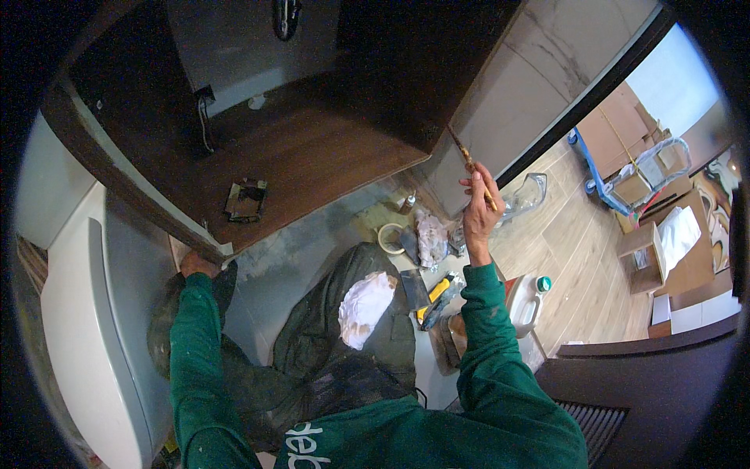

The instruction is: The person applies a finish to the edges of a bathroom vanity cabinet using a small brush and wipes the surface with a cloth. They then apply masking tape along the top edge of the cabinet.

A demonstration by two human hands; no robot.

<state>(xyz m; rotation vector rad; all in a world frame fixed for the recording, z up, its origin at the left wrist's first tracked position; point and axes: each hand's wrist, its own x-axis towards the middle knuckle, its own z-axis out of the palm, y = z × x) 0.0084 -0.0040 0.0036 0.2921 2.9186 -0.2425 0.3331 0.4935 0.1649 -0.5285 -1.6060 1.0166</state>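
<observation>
My right hand point(480, 209) is raised beside a marble-look wall panel point(539, 66), its fingers closed round a thin, stained paintbrush point(464, 148). The brush tip points up and to the left, close to the panel's lower edge. At the lower left, my left hand point(200, 264) is against the bottom end of a dark cabinet side panel point(144, 172) with a pale front edge. Its fingers are mostly hidden there. A stained white cloth point(367, 309) lies across my dark trousers.
Between cabinet and right forearm are a tape roll point(390, 227), a small bottle point(407, 204), a crumpled rag point(432, 238) and a yellow-handled tool point(434, 298). A white jug point(527, 303) stands right. A small box-like piece point(246, 200) sits inside the cabinet; a white tub-like fixture point(78, 336) is left.
</observation>
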